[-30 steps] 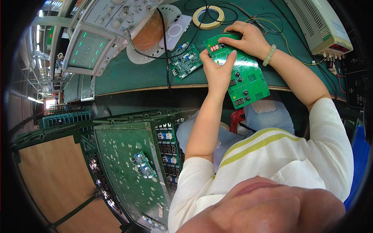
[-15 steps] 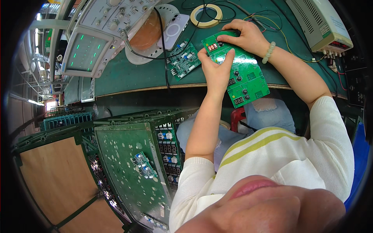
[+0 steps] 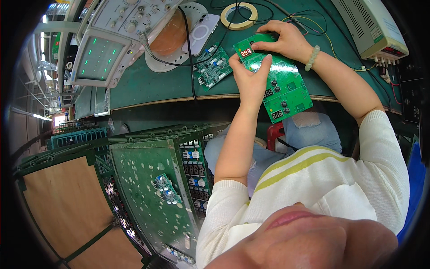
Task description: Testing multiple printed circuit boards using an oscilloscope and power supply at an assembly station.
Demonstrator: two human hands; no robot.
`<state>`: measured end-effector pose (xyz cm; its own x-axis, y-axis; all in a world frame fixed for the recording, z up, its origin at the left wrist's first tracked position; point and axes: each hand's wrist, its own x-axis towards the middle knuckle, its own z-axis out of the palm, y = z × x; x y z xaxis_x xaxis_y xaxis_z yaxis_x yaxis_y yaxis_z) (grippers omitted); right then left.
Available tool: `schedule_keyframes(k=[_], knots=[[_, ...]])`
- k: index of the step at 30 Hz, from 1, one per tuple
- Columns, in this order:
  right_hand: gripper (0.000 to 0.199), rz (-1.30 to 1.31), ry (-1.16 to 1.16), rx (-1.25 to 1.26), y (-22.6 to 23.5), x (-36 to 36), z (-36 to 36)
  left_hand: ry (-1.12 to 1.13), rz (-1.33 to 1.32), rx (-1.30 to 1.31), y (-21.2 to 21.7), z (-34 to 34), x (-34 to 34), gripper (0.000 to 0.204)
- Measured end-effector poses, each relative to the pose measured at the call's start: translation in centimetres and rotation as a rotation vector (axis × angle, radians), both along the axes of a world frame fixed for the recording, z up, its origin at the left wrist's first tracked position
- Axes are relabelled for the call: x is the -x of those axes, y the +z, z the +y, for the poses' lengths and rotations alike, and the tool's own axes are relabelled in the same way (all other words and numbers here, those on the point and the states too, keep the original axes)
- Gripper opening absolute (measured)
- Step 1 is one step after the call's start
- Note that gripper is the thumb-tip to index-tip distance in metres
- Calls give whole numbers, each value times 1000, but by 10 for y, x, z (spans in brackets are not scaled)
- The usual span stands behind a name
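A long green circuit board panel (image 3: 292, 83) with several small digit displays lies tilted over the bench's front edge, its near end sticking out above my lap. One display (image 3: 246, 52) near the far end glows red; the nearer ones are unlit. My left hand (image 3: 251, 80) grips the panel's left edge, thumb raised over its face and fingertips partly hidden. From the right, my right hand (image 3: 286, 41) holds the far end, its thumb resting beside the lit display by a dark round button. Just left of the panel, a populated circuit board (image 3: 213, 68) lies on the bench.
An oscilloscope (image 3: 99, 60) with green traces stands at left, its black cable crossing the bench. A phone (image 3: 202, 32), a tape roll (image 3: 238, 17) and a power supply (image 3: 369, 29) with thin wires sit farther back. A green rack (image 3: 143, 157) bearing boards stands lower left.
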<state>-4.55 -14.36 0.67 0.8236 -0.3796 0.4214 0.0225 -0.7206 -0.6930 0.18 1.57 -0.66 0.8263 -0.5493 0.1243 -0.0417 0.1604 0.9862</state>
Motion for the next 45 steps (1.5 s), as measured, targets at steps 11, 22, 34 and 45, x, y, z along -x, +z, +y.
schedule_keyframes(k=[11, 22, 34, 45], knots=[[50, -31, 15, 16, 1, -1, -4, 14, -35, 3, 0, -3, -1, 56], [31, -132, -153, 535, 21, 14, 5, 25, 9, 91, -9, -3, 0, 59], [17, -170, -128, 682, 56, 13, 20, 0, 202, 150, 3, 6, -8, 58], [20, -1062, 19, 773, 23, -22, -14, -12, 173, 157, 0, -6, 2, 55]])
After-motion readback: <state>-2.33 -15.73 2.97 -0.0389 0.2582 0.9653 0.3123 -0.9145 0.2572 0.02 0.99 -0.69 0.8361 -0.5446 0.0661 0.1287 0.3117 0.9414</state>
